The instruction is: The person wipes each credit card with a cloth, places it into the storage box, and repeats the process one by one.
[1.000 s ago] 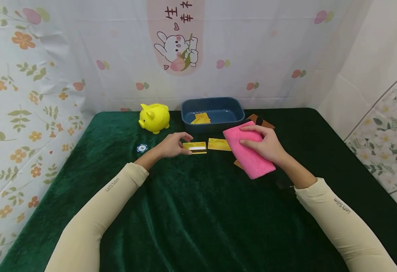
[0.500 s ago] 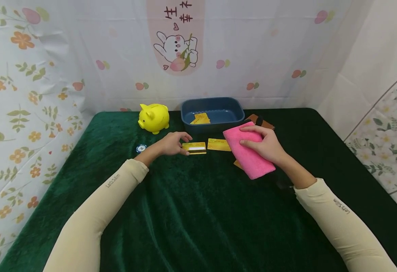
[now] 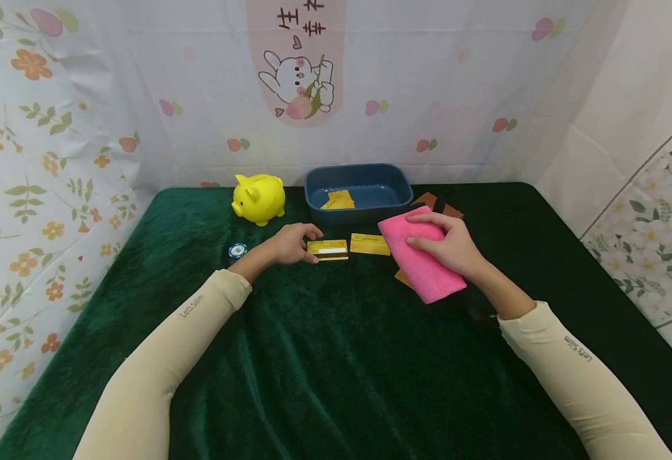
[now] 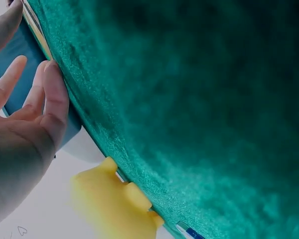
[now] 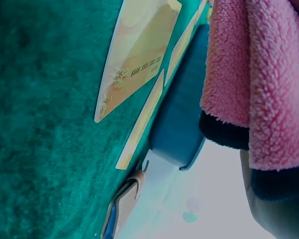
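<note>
My left hand [image 3: 292, 244] hovers at the left end of a yellow bank card [image 3: 328, 250], its fingers loosely spread and thumb at the card's lower left corner. In the left wrist view the fingers [image 4: 55, 92] are parted beside that card's edge. My right hand [image 3: 450, 244] grips a folded pink cloth [image 3: 419, 265], thumb and fingers across its top. The fluffy cloth [image 5: 279, 84] hangs close in the right wrist view, with dark undersides. A second yellow card [image 3: 369, 244] lies left of the cloth. Another card [image 3: 403, 277] is partly hidden under it.
A blue bin [image 3: 365, 214] holding several yellow cards [image 3: 338, 200] stands at the back. Left of it is a yellow piggy bank [image 3: 260, 199]; a blue-and-white poker chip [image 3: 237, 250] lies nearer. A brown leather wallet [image 3: 453, 213] sits behind the cloth, on the green tablecloth [image 3: 313, 370].
The left thumb has slid very slightly left along the card's corner. My right hand keeps its grip on the cloth; the view has shifted a little.
</note>
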The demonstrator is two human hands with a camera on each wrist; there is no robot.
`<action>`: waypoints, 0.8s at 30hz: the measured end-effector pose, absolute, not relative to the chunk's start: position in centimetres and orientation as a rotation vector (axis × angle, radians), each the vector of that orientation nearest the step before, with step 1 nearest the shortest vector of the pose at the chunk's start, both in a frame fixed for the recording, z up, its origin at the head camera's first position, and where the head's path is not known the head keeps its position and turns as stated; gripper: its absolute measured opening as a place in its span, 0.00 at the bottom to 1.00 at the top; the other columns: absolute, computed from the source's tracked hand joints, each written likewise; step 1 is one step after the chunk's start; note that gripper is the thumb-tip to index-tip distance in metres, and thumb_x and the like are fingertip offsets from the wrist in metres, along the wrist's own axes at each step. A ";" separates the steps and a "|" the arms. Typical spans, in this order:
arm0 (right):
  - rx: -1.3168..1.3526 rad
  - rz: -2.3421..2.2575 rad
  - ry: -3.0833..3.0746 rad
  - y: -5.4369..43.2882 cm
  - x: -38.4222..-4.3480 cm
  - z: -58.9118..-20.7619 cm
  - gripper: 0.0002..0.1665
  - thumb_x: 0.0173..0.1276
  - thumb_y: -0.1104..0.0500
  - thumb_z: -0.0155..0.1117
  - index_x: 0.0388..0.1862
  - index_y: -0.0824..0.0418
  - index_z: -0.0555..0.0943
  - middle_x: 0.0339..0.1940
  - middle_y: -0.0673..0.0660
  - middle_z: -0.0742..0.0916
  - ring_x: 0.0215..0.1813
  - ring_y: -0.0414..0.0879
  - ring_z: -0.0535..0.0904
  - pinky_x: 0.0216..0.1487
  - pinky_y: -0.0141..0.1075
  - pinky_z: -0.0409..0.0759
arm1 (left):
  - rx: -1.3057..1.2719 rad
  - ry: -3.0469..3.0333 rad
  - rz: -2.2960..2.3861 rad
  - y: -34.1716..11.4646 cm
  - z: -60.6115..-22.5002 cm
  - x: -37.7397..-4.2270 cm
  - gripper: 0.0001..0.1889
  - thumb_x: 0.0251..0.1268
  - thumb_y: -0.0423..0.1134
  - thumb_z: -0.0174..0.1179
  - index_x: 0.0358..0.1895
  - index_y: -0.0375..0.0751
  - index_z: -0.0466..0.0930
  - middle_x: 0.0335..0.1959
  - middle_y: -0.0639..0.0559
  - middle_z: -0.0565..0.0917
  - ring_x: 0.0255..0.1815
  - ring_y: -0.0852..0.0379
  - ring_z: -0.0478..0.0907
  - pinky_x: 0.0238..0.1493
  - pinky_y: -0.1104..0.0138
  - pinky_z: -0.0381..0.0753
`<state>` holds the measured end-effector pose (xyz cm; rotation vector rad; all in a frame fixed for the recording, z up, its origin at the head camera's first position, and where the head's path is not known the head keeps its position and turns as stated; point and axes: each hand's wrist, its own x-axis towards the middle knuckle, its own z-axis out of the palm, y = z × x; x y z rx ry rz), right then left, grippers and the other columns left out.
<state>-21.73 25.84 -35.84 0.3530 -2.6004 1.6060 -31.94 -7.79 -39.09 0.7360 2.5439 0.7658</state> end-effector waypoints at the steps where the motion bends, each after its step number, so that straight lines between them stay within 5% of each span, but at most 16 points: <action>1: 0.350 1.604 -2.600 25.8 -21.8 -35.9 0.25 0.68 0.57 0.69 0.64 0.57 0.78 0.52 0.62 0.79 0.33 0.51 0.81 0.31 0.37 0.83 | 0.734 2.543 0.763 -7.8 -39.1 -32.0 0.30 0.61 0.35 0.70 0.66 0.38 0.71 0.63 0.38 0.75 0.55 0.44 0.79 0.58 0.55 0.79; 24: 0.358 1.661 -2.602 25.1 -22.4 -36.5 0.26 0.67 0.58 0.69 0.64 0.57 0.78 0.53 0.61 0.78 0.33 0.50 0.81 0.31 0.37 0.83 | 0.845 2.647 0.671 -7.6 -39.0 -31.5 0.28 0.57 0.35 0.73 0.60 0.33 0.75 0.56 0.36 0.75 0.51 0.46 0.70 0.54 0.57 0.75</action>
